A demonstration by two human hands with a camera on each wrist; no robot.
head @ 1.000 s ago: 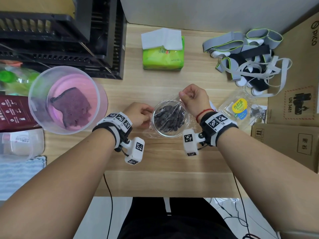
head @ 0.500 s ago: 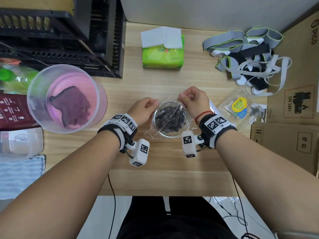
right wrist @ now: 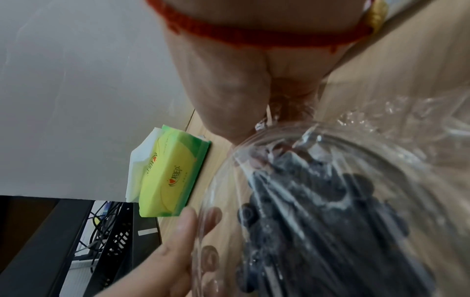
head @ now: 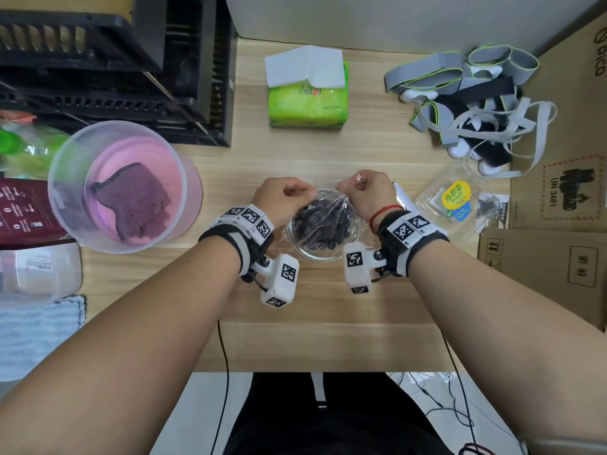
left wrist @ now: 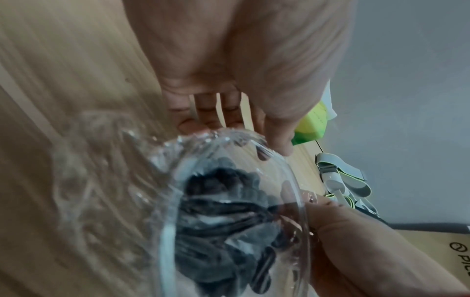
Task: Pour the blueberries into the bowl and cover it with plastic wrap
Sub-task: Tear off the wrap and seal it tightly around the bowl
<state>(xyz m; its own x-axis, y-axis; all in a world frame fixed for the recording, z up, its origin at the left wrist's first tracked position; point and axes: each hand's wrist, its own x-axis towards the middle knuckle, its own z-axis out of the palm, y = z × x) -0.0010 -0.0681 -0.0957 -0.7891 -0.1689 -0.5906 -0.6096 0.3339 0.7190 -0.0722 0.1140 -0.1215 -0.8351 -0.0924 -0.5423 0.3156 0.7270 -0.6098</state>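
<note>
A glass bowl point(head: 323, 259) of dark blueberries point(head: 323, 224) stands mid-table with clear plastic wrap point(head: 331, 205) stretched over it. My left hand point(head: 285, 198) is at the far-left rim, its fingers point(left wrist: 216, 112) curled onto the bunched film there. The thumb point(right wrist: 175, 247) lies along the bowl's side. At the far-right rim my right hand point(head: 364, 188) pinches a raised edge of the wrap. In the wrist views the film point(left wrist: 101, 180) wrinkles down the bowl's wall over the berries point(right wrist: 318, 201). The empty clear blueberry box point(head: 451, 201) lies to the right.
A pink tub with a purple cloth point(head: 124, 185) stands left, a black rack point(head: 115, 67) behind it. A green tissue pack point(head: 307, 93) sits at the back, grey straps point(head: 469, 103) back right, and cardboard boxes point(head: 558, 257) right. A towel point(head: 36, 336) lies front left.
My left hand has slid from the bowl's left side up to its far-left rim. The right hand stays at the far-right rim, still pinching the wrap.
</note>
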